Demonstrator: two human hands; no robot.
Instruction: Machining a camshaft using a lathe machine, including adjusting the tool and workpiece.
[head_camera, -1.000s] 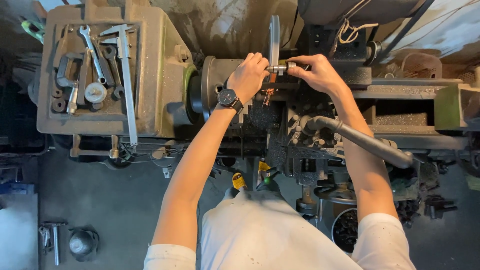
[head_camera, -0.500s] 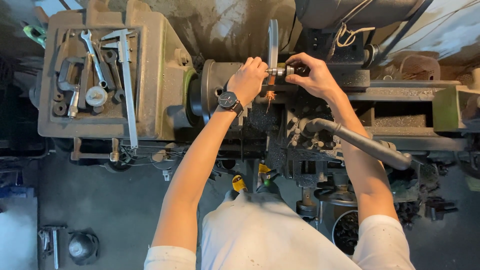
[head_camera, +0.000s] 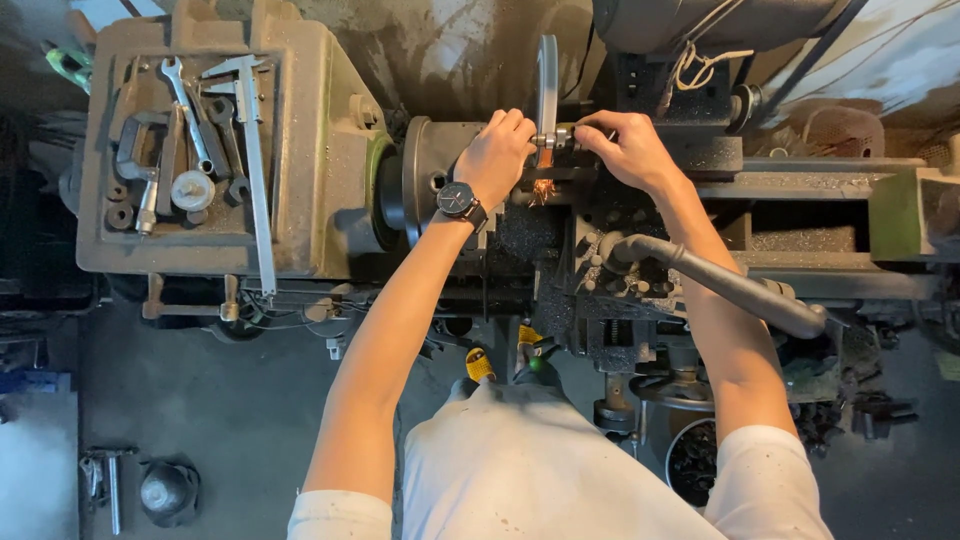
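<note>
I stand over a worn metal lathe. My left hand (head_camera: 497, 155), with a dark wristwatch (head_camera: 460, 200) on the wrist, curls its fingers around the near end of a flat grey metal bar (head_camera: 547, 80) that points away from me, just right of the round chuck (head_camera: 428, 175). My right hand (head_camera: 628, 150) pinches a small metal stub (head_camera: 557, 137) at the bar's base. Orange flecks (head_camera: 540, 190) show just below the two hands. What sits under the hands is hidden.
On the headstock to the left, a tray (head_camera: 95, 245) holds spanners, a caliper (head_camera: 255, 170) and a clamp. A long dark lever (head_camera: 735, 290) juts out under my right forearm. A dark pot (head_camera: 168, 490) lies on the floor at lower left.
Both hands stay at the bar and stub with only slight shifts. The view has drifted a little.
</note>
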